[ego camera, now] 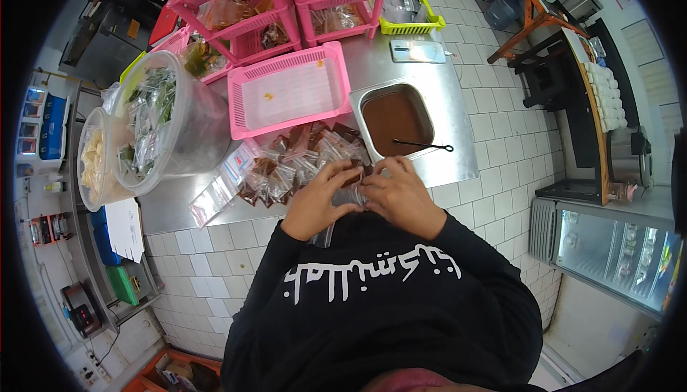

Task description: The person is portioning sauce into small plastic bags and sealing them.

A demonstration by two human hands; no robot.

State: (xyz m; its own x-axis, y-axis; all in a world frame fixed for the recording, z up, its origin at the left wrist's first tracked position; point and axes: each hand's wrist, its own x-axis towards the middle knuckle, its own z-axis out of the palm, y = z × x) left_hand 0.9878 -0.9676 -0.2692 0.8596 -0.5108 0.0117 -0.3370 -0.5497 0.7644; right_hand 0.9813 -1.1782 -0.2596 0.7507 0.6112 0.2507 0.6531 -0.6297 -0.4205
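At the near edge of the steel table, my left hand [323,199] and my right hand [401,194] pinch a small clear plastic bag [348,195] between them. Fingers hide part of it, so its contents are unclear. Just beyond lies a heap of small clear bags [279,174] filled with brown sauce. A square metal pan [356,103] stands beyond my right hand, holding brown liquid sauce [396,115]. A dark-handled utensil [429,146] rests across its near right rim, its lower end in the sauce. Left of the heap lies a pack of empty plastic bags [214,193].
A pink plastic basket [343,78] with a white liner sits behind the heap. Two clear tubs [206,118] of packets and pale food crowd the left. Pink tiered racks [252,22] of bagged food, a green basket [416,28] and a phone [417,52] are farther back.
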